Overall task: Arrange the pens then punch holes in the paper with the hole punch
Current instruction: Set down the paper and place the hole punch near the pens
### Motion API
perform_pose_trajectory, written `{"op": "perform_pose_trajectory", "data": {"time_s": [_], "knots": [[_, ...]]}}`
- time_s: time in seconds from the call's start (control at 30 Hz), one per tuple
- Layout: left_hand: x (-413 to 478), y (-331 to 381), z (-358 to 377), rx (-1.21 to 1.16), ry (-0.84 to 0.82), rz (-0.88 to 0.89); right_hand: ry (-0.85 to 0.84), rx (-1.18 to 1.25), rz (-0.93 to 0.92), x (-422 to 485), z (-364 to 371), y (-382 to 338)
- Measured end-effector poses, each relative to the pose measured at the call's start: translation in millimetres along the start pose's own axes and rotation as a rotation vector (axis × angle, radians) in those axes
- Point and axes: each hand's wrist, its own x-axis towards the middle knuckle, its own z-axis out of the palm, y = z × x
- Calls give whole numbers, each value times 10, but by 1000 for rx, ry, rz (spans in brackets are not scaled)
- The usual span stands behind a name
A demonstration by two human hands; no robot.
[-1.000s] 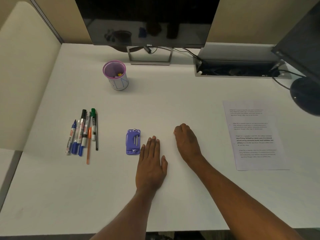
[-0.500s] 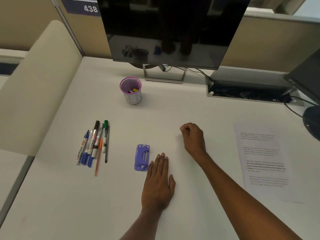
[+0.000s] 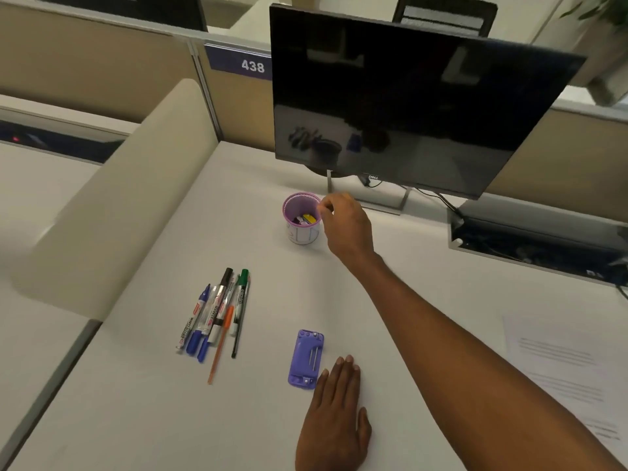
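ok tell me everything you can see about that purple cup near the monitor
The small round cup with the purple rim stands upright and open on the white desk, just in front of the monitor stand. Its rim and inside are purple; the outer wall is pale with faint blue line markings. A few small items, one yellow, lie at the bottom. The right hand is at its rim on the right side, fingers pinched; actual contact is unclear.

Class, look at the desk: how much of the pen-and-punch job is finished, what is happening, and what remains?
Nothing looks finished. The loose pens and markers lie on the white desk. In hand: the right hand is at the rim of the purple-rimmed pen cup; whether it grips it is unclear. The left hand rests flat beside the purple hole punch. Left: arranging pens, punching the printed paper sheet.
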Motion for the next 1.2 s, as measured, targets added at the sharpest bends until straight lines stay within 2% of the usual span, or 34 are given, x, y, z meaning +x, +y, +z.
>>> {"op": "perform_pose_trajectory", "data": {"time_s": [0.1,0.53,0.83,1.0,1.2], "knots": [[24,7,-15,-17,-61,10,-63,-65,-43,201,97,-63],[83,-19,-26,-12,-97,41,-257,-256,-69,500,320,-33],[94,-11,-63,20,-160,16,-217,-310,-70,519,302,-67],[113,-12,-66,26,-144,13,-203,-355,-109,501,270,-112],[133,-42,-49,77,-157,19,-105,-324,-120,457,284,-116]]}}
